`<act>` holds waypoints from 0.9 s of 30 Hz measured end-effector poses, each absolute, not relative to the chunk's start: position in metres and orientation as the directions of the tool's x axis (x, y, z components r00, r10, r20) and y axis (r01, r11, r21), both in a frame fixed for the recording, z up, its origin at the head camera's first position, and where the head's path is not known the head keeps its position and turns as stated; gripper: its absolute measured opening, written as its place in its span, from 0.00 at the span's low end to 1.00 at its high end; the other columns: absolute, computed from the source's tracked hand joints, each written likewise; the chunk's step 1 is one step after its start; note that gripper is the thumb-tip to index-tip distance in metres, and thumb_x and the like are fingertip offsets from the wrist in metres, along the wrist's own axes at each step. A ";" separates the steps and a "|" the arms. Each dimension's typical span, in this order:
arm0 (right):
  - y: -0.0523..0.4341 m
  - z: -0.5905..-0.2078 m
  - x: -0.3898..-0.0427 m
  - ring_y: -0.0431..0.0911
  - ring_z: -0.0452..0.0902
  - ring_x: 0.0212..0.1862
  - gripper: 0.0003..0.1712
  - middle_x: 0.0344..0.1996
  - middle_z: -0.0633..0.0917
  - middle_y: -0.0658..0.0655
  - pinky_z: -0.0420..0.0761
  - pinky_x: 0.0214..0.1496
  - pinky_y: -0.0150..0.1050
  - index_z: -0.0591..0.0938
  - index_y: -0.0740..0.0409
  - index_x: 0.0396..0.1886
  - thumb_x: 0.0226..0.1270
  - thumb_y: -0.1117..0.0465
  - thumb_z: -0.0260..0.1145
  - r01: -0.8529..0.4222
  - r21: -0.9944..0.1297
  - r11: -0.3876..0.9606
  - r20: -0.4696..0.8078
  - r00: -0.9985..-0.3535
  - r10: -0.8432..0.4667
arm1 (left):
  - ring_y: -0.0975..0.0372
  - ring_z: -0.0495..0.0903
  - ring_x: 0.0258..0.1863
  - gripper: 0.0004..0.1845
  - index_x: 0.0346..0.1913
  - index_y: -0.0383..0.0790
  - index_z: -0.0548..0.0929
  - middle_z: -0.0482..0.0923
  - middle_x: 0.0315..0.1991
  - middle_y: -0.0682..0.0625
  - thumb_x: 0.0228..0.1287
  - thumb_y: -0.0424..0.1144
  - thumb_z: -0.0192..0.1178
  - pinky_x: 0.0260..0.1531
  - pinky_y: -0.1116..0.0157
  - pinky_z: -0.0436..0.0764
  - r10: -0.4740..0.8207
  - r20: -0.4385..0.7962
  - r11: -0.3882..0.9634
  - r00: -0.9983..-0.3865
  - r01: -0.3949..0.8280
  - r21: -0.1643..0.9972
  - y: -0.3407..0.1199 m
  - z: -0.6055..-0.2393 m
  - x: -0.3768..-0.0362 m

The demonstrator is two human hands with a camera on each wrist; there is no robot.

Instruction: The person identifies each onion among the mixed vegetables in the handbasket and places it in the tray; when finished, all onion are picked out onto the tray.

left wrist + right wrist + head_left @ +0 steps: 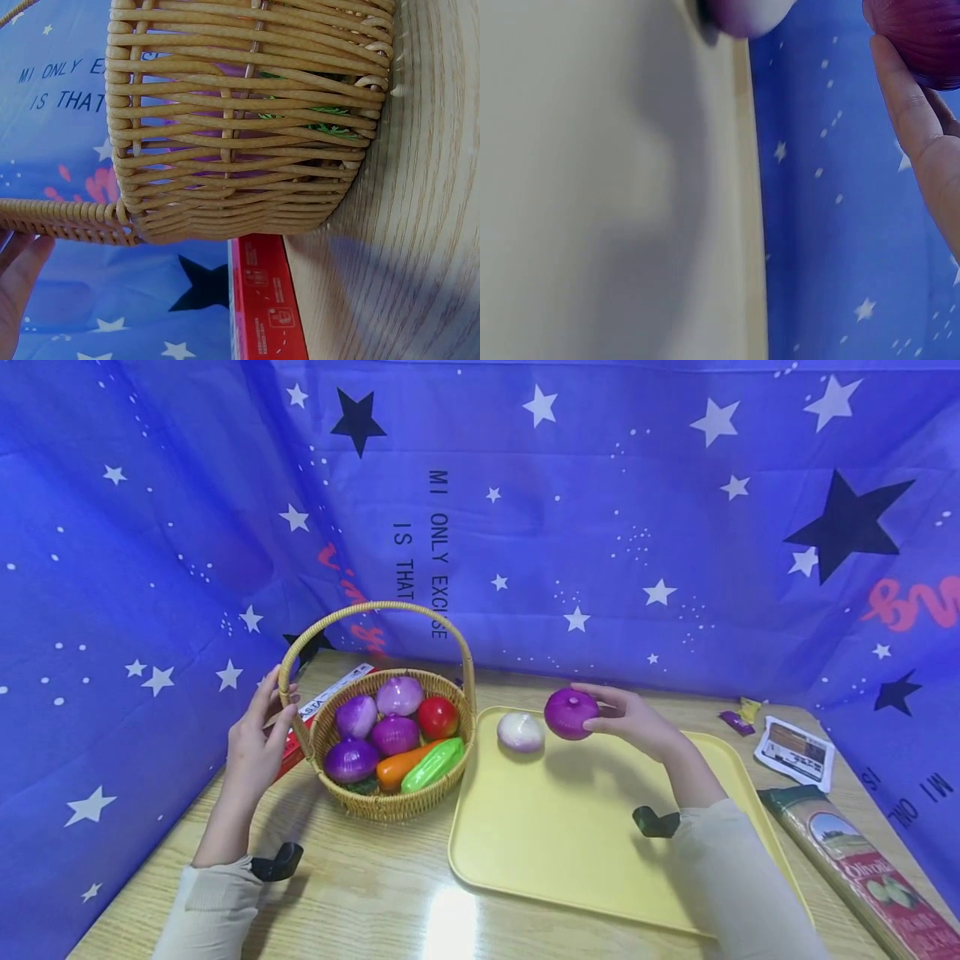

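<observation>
1. Left of centre: the left hand [255,743] is holding the left side of the arched handle [382,606] between thumb and fingers; the tan woven wicker basket [390,811] below is holding purple onions and other vegetables.
2. Centre: the white-and-purple bulb [521,732] is lying on the rectangular yellow tray [570,852], near its upper left corner.
3. Right of centre: the right hand [633,720] is pinching the round, deep-purple onion [570,714], hanging clear of the tray, just right of the bulb.
4. Judged step: the onion is being handled between tray and basket; direction cannot be told. The next move is calling for a steady pinch and a stable basket.
5. Onion: showing glossy, finely ribbed skin and a small paler stub.
</observation>
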State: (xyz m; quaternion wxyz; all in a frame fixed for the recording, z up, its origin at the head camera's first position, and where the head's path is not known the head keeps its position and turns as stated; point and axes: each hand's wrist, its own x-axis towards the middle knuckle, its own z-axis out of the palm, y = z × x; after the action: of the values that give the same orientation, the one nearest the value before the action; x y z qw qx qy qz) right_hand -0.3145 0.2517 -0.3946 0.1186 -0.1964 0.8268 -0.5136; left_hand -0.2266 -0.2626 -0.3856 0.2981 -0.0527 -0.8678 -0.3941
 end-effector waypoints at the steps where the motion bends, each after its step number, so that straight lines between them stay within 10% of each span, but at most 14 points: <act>1: 0.255 -0.397 -0.314 0.58 0.69 0.64 0.37 0.69 0.65 0.58 0.73 0.64 0.52 0.66 0.42 0.69 0.59 0.51 0.68 -0.198 -0.896 0.398 0.004 -0.899 -0.438 | 0.84 0.72 0.48 0.29 0.72 0.64 0.56 0.77 0.58 0.44 0.72 0.41 0.49 0.48 0.62 0.81 -0.144 0.556 0.685 -0.818 0.324 0.653 -0.263 -0.385 -0.227; 6: 0.270 -0.409 -0.313 0.58 0.68 0.65 0.37 0.68 0.67 0.60 0.73 0.64 0.51 0.65 0.43 0.70 0.61 0.52 0.67 -0.175 -0.904 0.390 0.001 -0.914 -0.406 | 0.84 0.72 0.48 0.29 0.72 0.63 0.56 0.77 0.58 0.44 0.72 0.41 0.49 0.48 0.60 0.81 -0.145 0.555 0.683 -0.819 0.324 0.655 -0.262 -0.386 -0.227; 15: 0.280 -0.425 -0.312 0.61 0.63 0.67 0.40 0.71 0.62 0.61 0.78 0.59 0.38 0.63 0.48 0.71 0.60 0.54 0.67 -0.131 -0.930 0.344 -0.011 -0.924 -0.382 | 0.92 0.66 0.45 0.29 0.72 0.57 0.58 0.77 0.57 0.39 0.71 0.38 0.50 0.42 0.91 0.69 -0.130 0.581 0.663 -0.804 0.365 0.654 -0.262 -0.385 -0.226; 23: 0.284 -0.437 -0.312 0.62 0.60 0.69 0.41 0.72 0.59 0.62 0.71 0.65 0.52 0.61 0.49 0.72 0.60 0.53 0.67 -0.092 -0.931 0.354 -0.045 -0.932 -0.360 | 0.83 0.74 0.48 0.29 0.72 0.60 0.57 0.77 0.58 0.40 0.71 0.39 0.49 0.46 0.74 0.80 -0.128 0.564 0.677 -0.816 0.344 0.651 -0.263 -0.383 -0.225; 27: 0.290 -0.443 -0.313 0.63 0.60 0.68 0.40 0.72 0.59 0.63 0.73 0.63 0.52 0.60 0.51 0.72 0.62 0.53 0.65 -0.108 -0.920 0.377 -0.035 -0.934 -0.354 | 0.93 0.66 0.45 0.29 0.72 0.58 0.58 0.77 0.58 0.39 0.71 0.38 0.50 0.41 0.92 0.67 -0.125 0.572 0.665 -0.811 0.359 0.655 -0.263 -0.384 -0.225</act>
State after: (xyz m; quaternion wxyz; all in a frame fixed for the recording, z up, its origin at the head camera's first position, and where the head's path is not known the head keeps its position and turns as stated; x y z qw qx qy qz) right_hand -0.3128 0.2895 -0.4431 0.1140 -0.1407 0.8220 -0.5400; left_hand -0.2253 -0.2632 -0.3842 0.3002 -0.0679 -0.8617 -0.4035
